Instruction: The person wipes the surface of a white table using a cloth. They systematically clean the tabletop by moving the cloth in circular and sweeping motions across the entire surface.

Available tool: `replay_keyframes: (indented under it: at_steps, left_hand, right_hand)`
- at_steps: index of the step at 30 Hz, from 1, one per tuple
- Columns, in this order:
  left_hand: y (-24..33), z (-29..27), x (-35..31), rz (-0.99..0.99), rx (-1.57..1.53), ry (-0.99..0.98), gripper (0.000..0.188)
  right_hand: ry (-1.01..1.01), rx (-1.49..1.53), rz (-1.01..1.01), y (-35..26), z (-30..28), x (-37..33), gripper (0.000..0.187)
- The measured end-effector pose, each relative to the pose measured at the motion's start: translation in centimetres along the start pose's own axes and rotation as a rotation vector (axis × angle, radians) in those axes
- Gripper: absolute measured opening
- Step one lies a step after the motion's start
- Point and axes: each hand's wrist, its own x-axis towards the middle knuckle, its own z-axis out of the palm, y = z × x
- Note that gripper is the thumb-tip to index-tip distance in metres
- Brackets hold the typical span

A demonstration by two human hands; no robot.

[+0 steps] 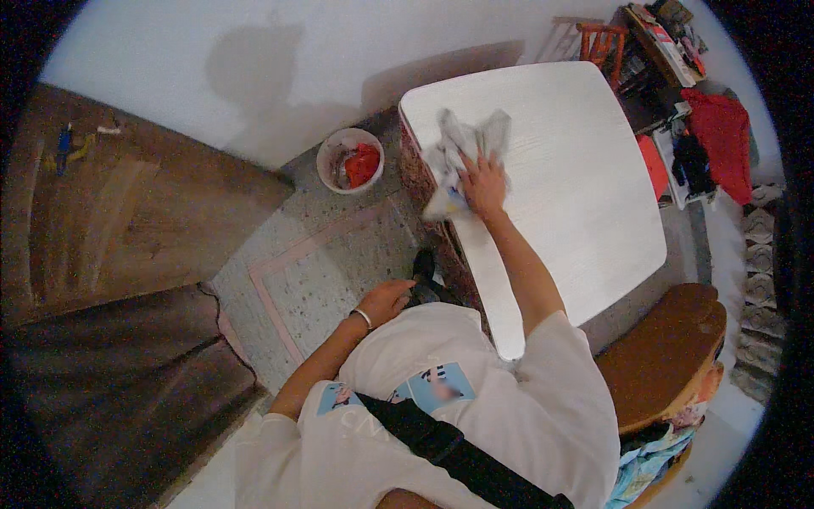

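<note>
My right hand (484, 187) presses down on a grey-white cloth (465, 140) at the far left edge of a white table top (585, 195). Its fingers are over the cloth, holding it; part of the cloth hangs past the table's edge, and it is blurred. My left hand (386, 301), with a light band at the wrist, lies on my leg near the dark trousers. Its fingers are stretched out, with nothing seen in them.
A white bucket (322, 163) with something red inside stands on the floor by the wall. A brown padded chair (666, 352) is at the table's right. A red cloth (719, 140) and several items fill the far right. A brown wooden panel (127, 204) is at left.
</note>
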Motion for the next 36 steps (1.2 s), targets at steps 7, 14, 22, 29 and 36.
replay_keyframes:
  at_steps: [7, 14, 22, 29, 36]
  left_hand:
    - [1.2, -2.1, 5.0, 0.061, -0.012, -0.055, 0.039]
    - [0.0, -7.0, 10.1, 0.113, -0.007, -0.088, 0.04]
    - [0.9, -13.7, 12.9, 0.165, 0.097, -0.225, 0.039]
    - [-0.4, -19.0, 16.4, 0.2, 0.164, -0.292, 0.048]
    - [0.2, -20.2, 21.8, 0.264, 0.12, 0.088, 0.059]
  right_hand:
    - [-0.013, -0.021, -0.008, -1.6, 1.0, 5.9, 0.049]
    - [-0.116, 0.079, 0.018, -2.9, -2.5, 0.5, 0.052]
    - [-0.078, -0.066, 0.112, -3.1, -2.6, 8.0, 0.047]
    - [0.059, -0.121, 0.449, 4.1, -3.6, 16.6, 0.046]
    - [-0.019, -0.006, 0.261, -3.9, -5.6, 11.6, 0.05]
